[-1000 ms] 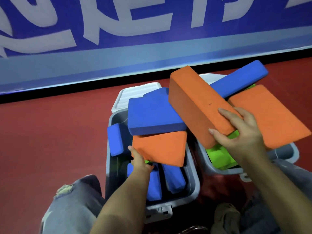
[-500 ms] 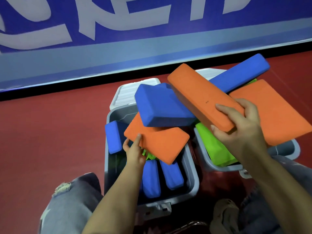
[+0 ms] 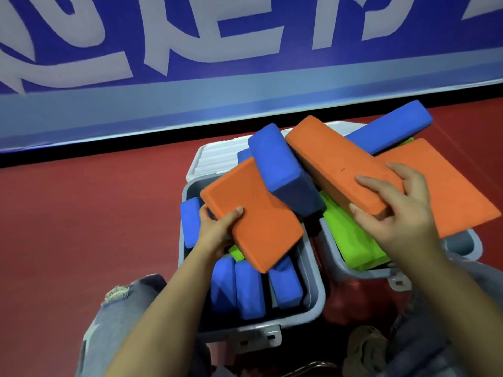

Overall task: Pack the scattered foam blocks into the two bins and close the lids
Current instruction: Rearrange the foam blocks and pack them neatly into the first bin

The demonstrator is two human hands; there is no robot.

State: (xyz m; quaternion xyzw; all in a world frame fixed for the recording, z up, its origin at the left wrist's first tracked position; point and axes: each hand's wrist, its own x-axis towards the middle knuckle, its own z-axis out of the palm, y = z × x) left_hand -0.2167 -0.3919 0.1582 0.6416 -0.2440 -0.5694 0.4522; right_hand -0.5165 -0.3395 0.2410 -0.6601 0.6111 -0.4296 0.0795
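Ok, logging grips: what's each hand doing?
Left hand: grips an orange block.
Right hand: grips another orange block.

Left hand (image 3: 217, 227) and right hand (image 3: 392, 210) grip, fingers apparently curled.

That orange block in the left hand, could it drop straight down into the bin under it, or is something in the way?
Something is. The orange block, gripped by the left hand, sits above the left bin, but upright blue blocks and a green block fill the space beneath it. A big blue block also leans on its far end.
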